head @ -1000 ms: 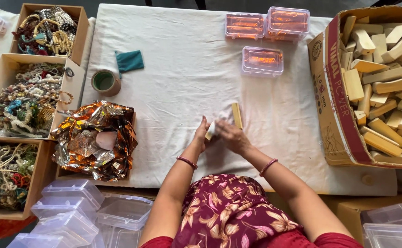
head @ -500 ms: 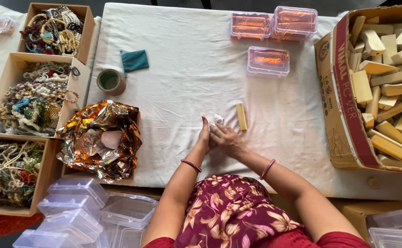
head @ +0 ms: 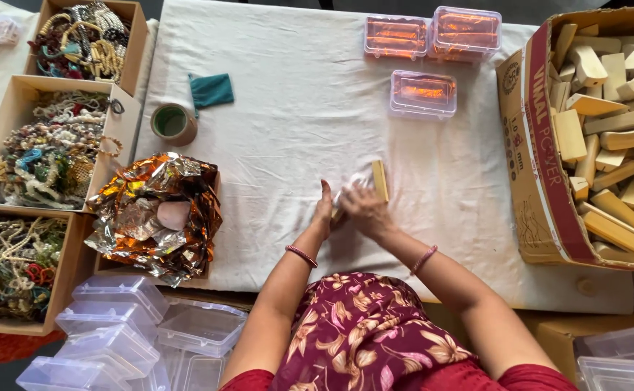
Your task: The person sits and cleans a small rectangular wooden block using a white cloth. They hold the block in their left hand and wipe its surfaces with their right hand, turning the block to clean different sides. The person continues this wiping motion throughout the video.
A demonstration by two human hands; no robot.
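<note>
Both my hands meet at the middle of the white cloth-covered table (head: 280, 166). My left hand (head: 323, 208) stands on edge, fingers straight, against a small item wrapped in clear film (head: 354, 182). My right hand (head: 364, 210) lies over that item and presses on it. A pale wooden block (head: 380, 180) lies right beside my right hand's fingertips, touching the film. What lies under my right palm is hidden.
Three clear lidded boxes with orange contents (head: 424, 94) sit at the far side. A large cardboard carton of wooden blocks (head: 606, 137) stands on the right. On the left are boxes of beaded jewellery (head: 49, 156), crumpled orange foil (head: 154, 217), a tape roll (head: 172, 123), a green pouch (head: 212, 90) and empty clear boxes (head: 114, 333).
The hands stayed at the same spot on the cloth, working the wrapped item. The wooden block, held at my right hand a second ago, now lies beside it.
</note>
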